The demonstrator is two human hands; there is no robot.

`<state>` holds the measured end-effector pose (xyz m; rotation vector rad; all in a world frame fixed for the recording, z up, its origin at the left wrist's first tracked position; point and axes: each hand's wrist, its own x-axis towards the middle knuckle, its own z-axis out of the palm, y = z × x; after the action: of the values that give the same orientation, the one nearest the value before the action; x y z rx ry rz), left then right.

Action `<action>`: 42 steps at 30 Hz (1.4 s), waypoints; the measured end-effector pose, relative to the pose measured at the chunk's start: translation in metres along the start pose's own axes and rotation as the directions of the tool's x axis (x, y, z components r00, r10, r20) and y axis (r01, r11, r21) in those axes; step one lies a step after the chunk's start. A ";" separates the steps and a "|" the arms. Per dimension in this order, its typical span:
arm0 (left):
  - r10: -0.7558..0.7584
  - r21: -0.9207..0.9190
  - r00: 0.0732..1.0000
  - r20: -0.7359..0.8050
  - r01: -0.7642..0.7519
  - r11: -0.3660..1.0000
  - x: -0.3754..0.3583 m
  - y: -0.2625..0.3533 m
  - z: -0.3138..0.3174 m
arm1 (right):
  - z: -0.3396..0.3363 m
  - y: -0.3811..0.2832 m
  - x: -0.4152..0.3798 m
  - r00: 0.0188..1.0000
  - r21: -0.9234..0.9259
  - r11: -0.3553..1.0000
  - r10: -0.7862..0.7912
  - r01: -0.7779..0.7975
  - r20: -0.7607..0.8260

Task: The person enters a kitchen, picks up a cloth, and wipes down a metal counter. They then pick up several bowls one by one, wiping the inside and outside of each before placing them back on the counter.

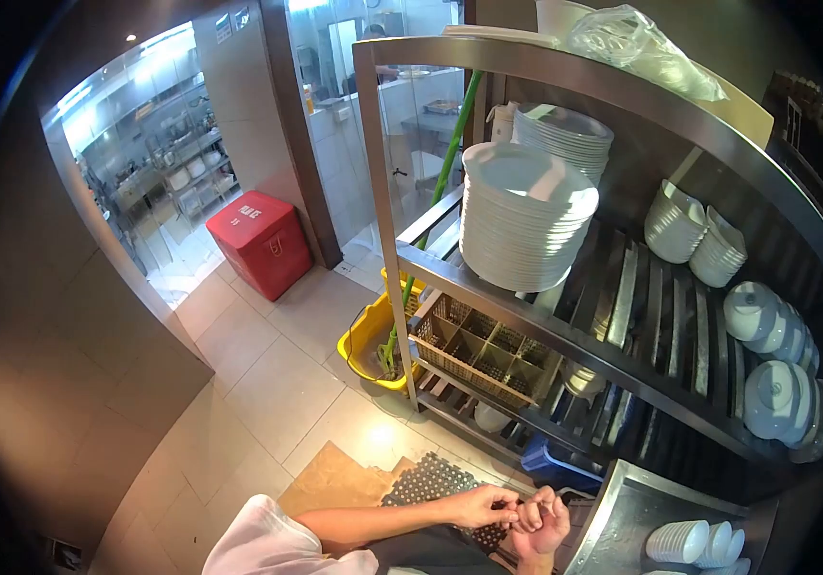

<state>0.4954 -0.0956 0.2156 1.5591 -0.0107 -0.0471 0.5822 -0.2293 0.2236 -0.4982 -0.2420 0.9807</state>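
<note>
My left hand (pixel 481 505) reaches in from the lower left with its fingers bent and pinched together. Its fingertips meet those of my right hand (pixel 540 525), which is raised palm up with curled fingers. Whether anything small lies between the fingers, I cannot make out. Just right of my hands is a metal tray or counter (pixel 613 513) with stacked white cups (pixel 677 542) on it. Below them shows a black perforated mat (pixel 430 484).
A metal rack (pixel 526 321) holds tall stacks of white plates (pixel 526 220), bowls (pixel 675 222), lidded white dishes (pixel 771 398) and a brown divided crate (pixel 478 355). A yellow mop bucket (pixel 363 340), a red box (pixel 260 245) and flattened cardboard (pixel 335 479) are on the floor.
</note>
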 end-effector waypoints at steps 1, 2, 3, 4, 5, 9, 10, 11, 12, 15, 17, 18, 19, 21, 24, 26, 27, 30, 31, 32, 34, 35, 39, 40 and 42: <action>-0.030 -0.098 1.000 -0.004 0.030 0.995 0.002 0.007 0.005 | 0.002 -0.007 -0.001 1.000 0.002 1.000 0.006 -0.006 0.010; -0.032 -0.064 0.999 -0.005 0.032 0.997 0.005 0.013 0.007 | 0.003 -0.013 -0.003 1.000 0.019 1.000 0.003 -0.003 0.018; -0.032 -0.060 0.999 -0.005 0.032 0.998 0.008 0.014 0.011 | 0.001 -0.018 -0.005 1.000 0.022 1.000 0.001 -0.001 0.021; -0.024 -0.047 0.999 -0.041 0.022 0.999 0.011 0.014 0.015 | -0.001 -0.022 -0.008 0.999 0.100 0.995 0.004 -0.009 0.052; -0.015 -0.033 0.997 -0.077 0.012 0.999 0.013 0.014 0.019 | -0.003 -0.026 -0.010 0.997 0.178 0.984 0.006 -0.021 0.083; -0.013 -0.018 0.991 -0.136 0.010 1.000 0.015 0.020 0.023 | -0.010 -0.033 -0.023 0.996 0.257 0.966 0.004 -0.027 0.090; -0.022 -0.067 0.988 -0.153 0.012 0.998 0.016 0.015 0.022 | -0.014 -0.034 -0.026 0.996 0.255 0.966 0.004 -0.027 0.090; -0.032 -0.116 0.985 -0.169 0.013 0.993 0.017 0.010 0.022 | -0.018 -0.036 -0.029 0.997 0.260 0.965 -0.002 -0.019 0.081; -0.045 -0.115 0.980 -0.193 0.023 0.993 0.017 0.015 0.023 | -0.019 -0.038 -0.032 0.997 0.264 0.964 -0.009 -0.011 0.072; -0.074 -0.081 0.977 -0.201 0.059 0.995 0.019 0.013 0.019 | -0.019 -0.042 -0.038 0.998 0.244 0.970 -0.036 0.022 0.055; -0.069 -0.066 0.974 -0.214 0.056 0.996 0.020 0.015 0.020 | -0.018 -0.044 -0.039 0.998 0.234 0.972 -0.039 0.027 0.049; -0.076 -0.074 0.972 -0.222 0.061 0.995 0.021 0.017 0.020 | -0.019 -0.044 -0.040 0.999 0.238 0.971 -0.039 0.030 0.034; -0.085 -0.082 0.970 -0.229 0.068 0.994 0.021 0.019 0.021 | -0.020 -0.043 -0.041 0.999 0.242 0.970 -0.039 0.034 0.018; -0.104 -0.111 0.974 -0.201 0.083 0.990 0.021 0.011 0.018 | -0.019 -0.043 -0.043 0.999 0.228 0.973 -0.045 0.042 0.007; -0.037 -0.180 0.972 -0.230 -0.005 0.984 0.021 0.008 0.021 | -0.016 -0.040 -0.040 0.997 0.141 0.989 -0.036 0.044 -0.063; 0.042 -0.214 0.957 -0.288 -0.107 0.971 0.018 0.015 0.023 | -0.013 -0.034 -0.037 0.992 0.069 0.997 -0.026 0.035 -0.126; 0.009 -0.375 0.969 -0.246 -0.104 0.921 0.015 0.020 0.021 | -0.013 -0.027 -0.034 0.956 -0.228 0.972 -0.112 0.050 -0.271; -0.013 -0.598 0.986 -0.169 -0.092 0.796 0.012 0.033 0.019 | -0.014 -0.010 -0.028 0.905 -0.721 0.692 -0.331 0.038 -0.269; -0.004 -0.667 0.990 -0.140 -0.092 0.739 0.012 0.034 0.020 | -0.009 -0.005 -0.026 0.915 -0.758 0.648 -0.349 0.079 -0.204; -0.006 -0.696 0.991 -0.137 -0.092 0.712 0.011 0.031 0.021 | -0.021 -0.001 -0.027 0.949 -0.803 0.595 -0.269 0.032 -0.162; -0.017 -0.756 0.991 -0.135 -0.092 0.648 0.013 0.026 0.024 | -0.028 0.003 -0.031 0.980 -0.828 0.561 -0.161 -0.003 -0.113; -0.017 -0.806 0.990 -0.137 -0.101 0.583 0.015 0.024 0.025 | -0.034 0.009 -0.033 0.986 -0.860 0.510 -0.153 0.024 -0.063; -0.111 -0.890 0.988 -0.103 -0.042 0.454 0.017 0.019 0.035 | -0.035 0.007 -0.045 0.986 -0.842 0.527 -0.047 -0.114 -0.163; -0.132 -0.898 0.987 -0.087 -0.020 0.440 0.016 0.018 0.038 | -0.038 0.006 -0.047 0.989 -0.846 0.526 -0.061 -0.084 -0.136; -0.166 -0.896 0.982 -0.086 -0.003 0.444 0.014 0.015 0.044 | -0.044 0.012 -0.052 0.988 -0.805 0.588 -0.061 -0.081 -0.145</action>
<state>0.5080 -0.1401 0.2307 0.4506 0.1987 0.0041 0.5637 -0.2801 0.1809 -1.4325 -0.5566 0.7878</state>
